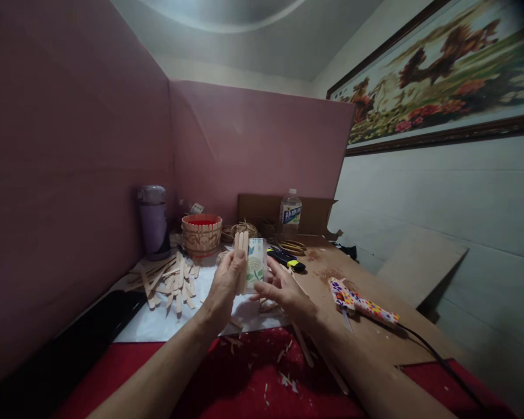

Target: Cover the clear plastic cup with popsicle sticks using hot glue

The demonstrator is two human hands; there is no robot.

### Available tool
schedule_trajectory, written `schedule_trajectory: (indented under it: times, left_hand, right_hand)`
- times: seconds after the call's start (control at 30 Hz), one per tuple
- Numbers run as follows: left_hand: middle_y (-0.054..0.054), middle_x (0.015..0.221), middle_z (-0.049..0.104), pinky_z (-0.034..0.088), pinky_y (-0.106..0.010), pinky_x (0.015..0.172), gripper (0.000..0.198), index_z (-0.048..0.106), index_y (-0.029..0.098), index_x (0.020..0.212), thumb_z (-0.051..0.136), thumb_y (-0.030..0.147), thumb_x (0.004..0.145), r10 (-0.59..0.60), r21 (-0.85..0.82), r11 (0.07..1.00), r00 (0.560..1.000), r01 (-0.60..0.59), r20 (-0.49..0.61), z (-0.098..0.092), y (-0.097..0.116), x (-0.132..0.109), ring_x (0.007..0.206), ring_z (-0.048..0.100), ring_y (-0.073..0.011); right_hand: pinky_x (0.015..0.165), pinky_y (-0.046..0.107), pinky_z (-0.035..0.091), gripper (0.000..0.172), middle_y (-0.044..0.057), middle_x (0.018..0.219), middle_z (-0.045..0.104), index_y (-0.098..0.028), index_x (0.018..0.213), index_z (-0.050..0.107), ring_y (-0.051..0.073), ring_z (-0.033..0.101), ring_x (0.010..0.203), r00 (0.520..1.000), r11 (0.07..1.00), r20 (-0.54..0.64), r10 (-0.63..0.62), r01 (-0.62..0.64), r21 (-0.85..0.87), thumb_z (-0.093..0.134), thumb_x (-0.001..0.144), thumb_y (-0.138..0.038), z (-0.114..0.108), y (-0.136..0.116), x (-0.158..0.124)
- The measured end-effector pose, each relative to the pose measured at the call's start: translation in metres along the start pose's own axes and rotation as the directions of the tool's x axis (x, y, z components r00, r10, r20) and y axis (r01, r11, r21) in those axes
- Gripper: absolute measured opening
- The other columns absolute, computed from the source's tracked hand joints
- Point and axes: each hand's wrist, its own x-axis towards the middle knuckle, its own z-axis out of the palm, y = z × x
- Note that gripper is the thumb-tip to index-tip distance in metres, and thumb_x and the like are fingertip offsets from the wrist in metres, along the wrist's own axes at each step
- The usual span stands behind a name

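Upright craft sticks (241,247) stand side by side along the left edge of a small printed packet (257,262) with a leaf pattern. My left hand (227,276) is closed on the sticks, its thumb across their front. At the packet's right edge is my right hand (283,288), its thumb over the lower corner and its fingers loosely bent around that side. Its fingertips are partly hidden behind the packet. Loose craft sticks (181,282) lie in a heap on the white sheet (157,326) to the left of my hands.
Behind the sticks are a basket of craft sticks with a red inside (201,237) and a purple bottle (153,224). A plastic bottle (291,212), scissors (294,245) and a black-yellow cutter (288,260) sit farther back. A patterned glue gun (362,305) with a cord lies right on cardboard (332,256).
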Motion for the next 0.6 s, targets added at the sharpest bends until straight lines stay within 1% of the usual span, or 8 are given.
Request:
schedule_trajectory:
  times: [0.1, 0.17, 0.23, 0.33, 0.43, 0.53, 0.6]
  left_hand:
    - [-0.007, 0.091, 0.071, 0.051, -0.032, 0.073, 0.05, 0.061, 0.015, 0.105, 0.066, 0.055, 0.076, 0.008, 0.029, 1.0, 1.0, -0.008, -0.012, -0.003, -0.005, 0.004, 0.078, 0.067, -0.0205]
    - [-0.007, 0.091, 0.07, 0.051, -0.031, 0.074, 0.047, 0.06, 0.016, 0.104, 0.066, 0.054, 0.077, 0.013, 0.029, 1.0, 0.999, -0.012, -0.048, -0.005, -0.005, 0.005, 0.079, 0.067, -0.0195]
    - [-0.006, 0.091, 0.07, 0.05, -0.029, 0.073, 0.043, 0.06, 0.016, 0.101, 0.068, 0.05, 0.076, 0.016, 0.027, 1.0, 0.996, -0.014, -0.083, -0.004, -0.002, 0.005, 0.08, 0.066, -0.0183]
    - [-0.005, 0.089, 0.069, 0.05, -0.027, 0.071, 0.038, 0.06, 0.016, 0.098, 0.071, 0.045, 0.075, -0.003, 0.012, 1.0, 0.993, 0.004, -0.121, 0.001, 0.005, 0.001, 0.079, 0.065, -0.0175]
    - [-0.005, 0.087, 0.069, 0.052, -0.029, 0.07, 0.036, 0.06, 0.016, 0.096, 0.073, 0.041, 0.073, -0.038, -0.055, 0.998, 0.992, 0.032, -0.121, 0.005, 0.011, -0.001, 0.078, 0.065, -0.0184]
    - [-0.005, 0.086, 0.069, 0.052, -0.03, 0.071, 0.037, 0.059, 0.016, 0.095, 0.076, 0.039, 0.071, -0.044, -0.123, 0.992, 0.993, 0.03, -0.112, 0.007, 0.012, -0.002, 0.078, 0.065, -0.0184]
    - [-0.004, 0.086, 0.069, 0.052, -0.029, 0.073, 0.039, 0.059, 0.016, 0.095, 0.078, 0.037, 0.068, -0.041, -0.136, 0.99, 0.993, 0.025, -0.111, 0.007, 0.011, -0.002, 0.077, 0.065, -0.0175]
  right_hand:
    - [0.078, 0.039, 0.056, 0.085, 0.012, 0.116, 0.063, -0.022, 0.14, 0.033, 0.025, 0.065, 0.099, 1.0, 1.0, -0.018, -0.011, 0.01, -0.018, 0.07, 0.072, -0.057, 0.001, 0.002, 0.001]
    - [0.08, 0.041, 0.056, 0.093, 0.015, 0.123, 0.059, -0.021, 0.142, 0.031, 0.026, 0.064, 0.101, 0.998, 0.998, -0.058, -0.028, 0.025, -0.049, 0.072, 0.069, -0.06, 0.0, 0.005, 0.001]
    - [0.083, 0.043, 0.055, 0.097, 0.019, 0.129, 0.053, -0.019, 0.143, 0.03, 0.028, 0.062, 0.104, 0.992, 0.99, -0.118, -0.042, 0.026, -0.137, 0.073, 0.067, -0.061, -0.001, 0.009, 0.001]
    - [0.084, 0.045, 0.053, 0.094, 0.021, 0.136, 0.045, -0.016, 0.143, 0.031, 0.031, 0.055, 0.113, 0.978, 0.948, -0.18, -0.109, 0.047, -0.315, 0.072, 0.069, -0.059, -0.002, 0.01, -0.001]
    - [0.089, 0.046, 0.051, 0.084, 0.018, 0.136, 0.044, -0.018, 0.143, 0.033, 0.031, 0.05, 0.119, 0.95, 0.86, -0.178, -0.256, 0.14, -0.49, 0.069, 0.075, -0.053, -0.003, 0.007, -0.004]
    - [0.101, 0.049, 0.043, 0.074, 0.015, 0.137, 0.044, -0.021, 0.14, 0.038, 0.03, 0.044, 0.127, 0.888, 0.718, -0.124, -0.442, 0.267, -0.643, 0.069, 0.078, -0.047, -0.003, 0.003, -0.007]
    - [0.107, 0.049, 0.037, 0.063, 0.013, 0.137, 0.043, -0.024, 0.136, 0.046, 0.03, 0.041, 0.13, 0.844, 0.628, -0.08, -0.53, 0.327, -0.706, 0.069, 0.08, -0.044, -0.003, 0.001, -0.008]
